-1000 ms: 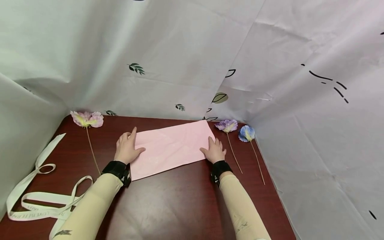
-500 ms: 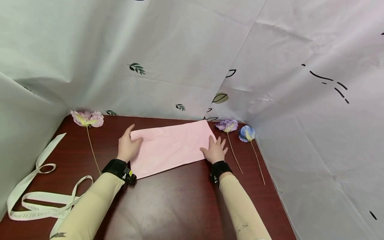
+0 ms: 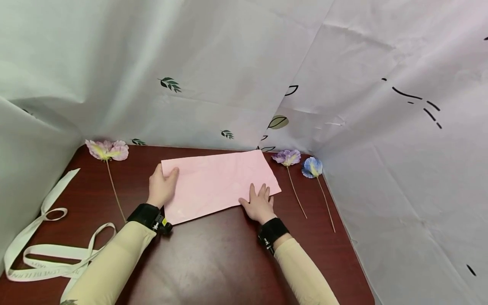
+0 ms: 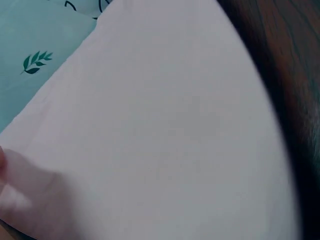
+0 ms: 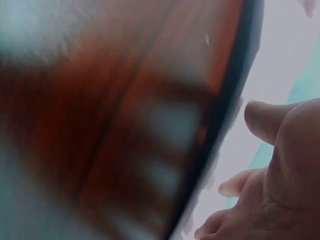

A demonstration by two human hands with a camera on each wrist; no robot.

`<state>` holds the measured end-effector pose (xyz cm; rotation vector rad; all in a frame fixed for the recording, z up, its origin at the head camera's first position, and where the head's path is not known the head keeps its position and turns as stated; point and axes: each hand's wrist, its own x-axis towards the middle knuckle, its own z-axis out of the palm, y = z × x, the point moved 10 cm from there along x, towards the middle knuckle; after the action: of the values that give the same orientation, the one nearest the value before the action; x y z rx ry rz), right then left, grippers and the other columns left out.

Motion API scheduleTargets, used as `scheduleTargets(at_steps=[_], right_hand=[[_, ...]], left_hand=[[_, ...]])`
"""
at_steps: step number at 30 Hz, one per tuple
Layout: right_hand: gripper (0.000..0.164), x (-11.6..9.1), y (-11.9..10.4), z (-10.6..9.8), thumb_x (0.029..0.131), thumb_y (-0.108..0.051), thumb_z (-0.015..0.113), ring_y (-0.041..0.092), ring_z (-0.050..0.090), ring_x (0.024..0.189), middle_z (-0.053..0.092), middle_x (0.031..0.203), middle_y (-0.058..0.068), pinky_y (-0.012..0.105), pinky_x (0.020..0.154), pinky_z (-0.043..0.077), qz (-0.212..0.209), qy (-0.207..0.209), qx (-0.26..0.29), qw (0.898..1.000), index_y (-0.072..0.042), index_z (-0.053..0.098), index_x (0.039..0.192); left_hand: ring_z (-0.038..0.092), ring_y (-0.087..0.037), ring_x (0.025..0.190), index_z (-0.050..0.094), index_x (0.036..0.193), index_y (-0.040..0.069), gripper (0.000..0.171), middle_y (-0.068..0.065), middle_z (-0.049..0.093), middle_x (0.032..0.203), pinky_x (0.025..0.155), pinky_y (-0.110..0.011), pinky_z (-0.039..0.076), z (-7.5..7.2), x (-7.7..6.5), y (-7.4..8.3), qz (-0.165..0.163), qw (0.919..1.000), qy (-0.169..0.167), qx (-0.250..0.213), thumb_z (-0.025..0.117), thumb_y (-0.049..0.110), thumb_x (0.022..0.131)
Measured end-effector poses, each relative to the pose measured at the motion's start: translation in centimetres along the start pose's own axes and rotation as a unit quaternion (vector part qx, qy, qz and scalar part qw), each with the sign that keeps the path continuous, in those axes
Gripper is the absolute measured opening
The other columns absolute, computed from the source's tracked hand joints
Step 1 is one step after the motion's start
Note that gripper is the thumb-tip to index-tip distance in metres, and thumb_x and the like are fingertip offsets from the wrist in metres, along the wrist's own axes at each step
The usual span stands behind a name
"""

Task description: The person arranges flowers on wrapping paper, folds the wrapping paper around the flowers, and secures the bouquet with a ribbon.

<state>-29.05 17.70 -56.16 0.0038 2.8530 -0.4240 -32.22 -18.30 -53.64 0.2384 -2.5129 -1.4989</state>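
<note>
A pink sheet of paper point(image 3: 217, 182) lies slanted near the back middle of the table. My left hand point(image 3: 162, 186) grips its left edge, thumb on top and the other fingers hidden beneath. In the left wrist view the pale sheet point(image 4: 165, 120) fills most of the picture, with a bit of the thumb at the left border. My right hand point(image 3: 260, 205) rests with spread fingers on the near edge, toward the sheet's right end. The right wrist view shows the right hand point(image 5: 280, 170) from the palm side, beside the dark edge of the sheet.
A pink flower point(image 3: 107, 151) lies on the left of the brown table point(image 3: 213, 262). Purple point(image 3: 287, 157) and blue point(image 3: 312, 167) flowers lie at the right. Loops of white printed ribbon point(image 3: 49, 271) spread at the front left. Pale patterned cloth walls point(image 3: 213, 84) enclose the table.
My left hand has gone from resting spread at the paper's left edge to gripping it, and that edge has lifted. My right hand has slid left and nearer along the sheet.
</note>
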Motion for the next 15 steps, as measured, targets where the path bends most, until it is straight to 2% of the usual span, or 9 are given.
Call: scheduleTargets(at_steps=[4,8,11,15], right_hand=[[0.079,-0.1,-0.2,0.6,0.102,-0.06,0.044,0.049,0.001,0.152,0.003,0.163,0.035,0.067,0.117,0.011,-0.002,-0.002,0.005,1.0,-0.014,0.023,0.162],[0.079,0.0,-0.2,0.9,0.102,-0.059,0.046,0.048,-0.001,0.152,0.001,0.164,0.033,0.069,0.116,0.009,-0.003,-0.001,0.003,1.0,-0.016,0.021,0.163],[0.079,0.2,-0.3,1.0,0.101,-0.059,0.046,0.047,-0.002,0.153,0.0,0.165,0.031,0.072,0.115,0.008,-0.005,0.0,0.004,1.0,-0.018,0.02,0.163],[0.079,0.4,-0.6,1.1,0.101,-0.061,0.046,0.046,-0.003,0.153,0.0,0.166,0.028,0.074,0.113,0.007,-0.01,0.0,0.001,1.0,-0.022,0.019,0.164]], left_hand=[[0.058,-0.029,0.098,0.052,0.13,0.007,0.049,-0.02,0.065,0.117,0.086,-0.044,0.044,-0.1,-0.6,1.8,0.038,0.9984,-0.027,-0.033,0.055,0.047,0.102],[0.057,-0.021,0.097,0.054,0.133,0.007,0.045,-0.014,0.063,0.119,0.085,-0.031,0.045,0.2,-1.7,4.4,0.08,0.9874,-0.094,-0.099,0.06,0.04,0.102],[0.058,-0.016,0.099,0.054,0.133,0.008,0.042,-0.009,0.061,0.119,0.085,-0.024,0.046,0.8,-2.6,5.7,0.084,0.9718,-0.162,-0.15,0.061,0.036,0.102],[0.061,-0.016,0.102,0.055,0.128,0.006,0.033,-0.008,0.061,0.118,0.085,-0.026,0.049,1.8,-3.9,6.5,0.072,0.9447,-0.255,-0.194,0.061,0.027,0.103]])
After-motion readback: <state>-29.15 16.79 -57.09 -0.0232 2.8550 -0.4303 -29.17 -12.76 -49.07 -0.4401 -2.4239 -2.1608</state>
